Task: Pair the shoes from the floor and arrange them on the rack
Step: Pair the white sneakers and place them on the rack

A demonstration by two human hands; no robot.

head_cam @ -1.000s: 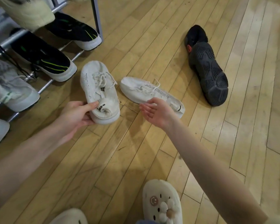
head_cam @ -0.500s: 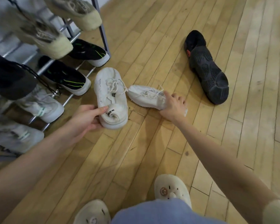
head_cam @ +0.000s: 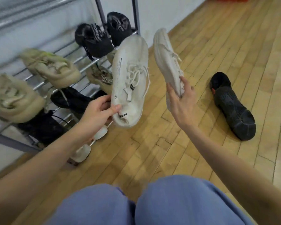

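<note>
Two white lace-up sneakers are in the air above the wooden floor. My left hand (head_cam: 98,112) grips the heel of the left white sneaker (head_cam: 130,78), which shows its laces and top. The right white sneaker (head_cam: 166,62) is turned on its side, toe pointing away, and my right hand (head_cam: 181,99) holds it by the heel. Both hang just in front of the metal shoe rack (head_cam: 81,61) at the left. A black sneaker (head_cam: 232,108) lies on the floor at the right, sole up.
The rack holds beige sneakers (head_cam: 50,67), a black pair (head_cam: 102,38) on an upper shelf and dark shoes lower down. Two white toes (head_cam: 91,142) poke out at the rack's bottom. My blue-clad knees (head_cam: 136,203) fill the foreground. A white wall stands behind the rack.
Both hands have lifted the white sneakers off the floor and raised them toward the rack. The view has tilted up, showing the rack's upper shelves.
</note>
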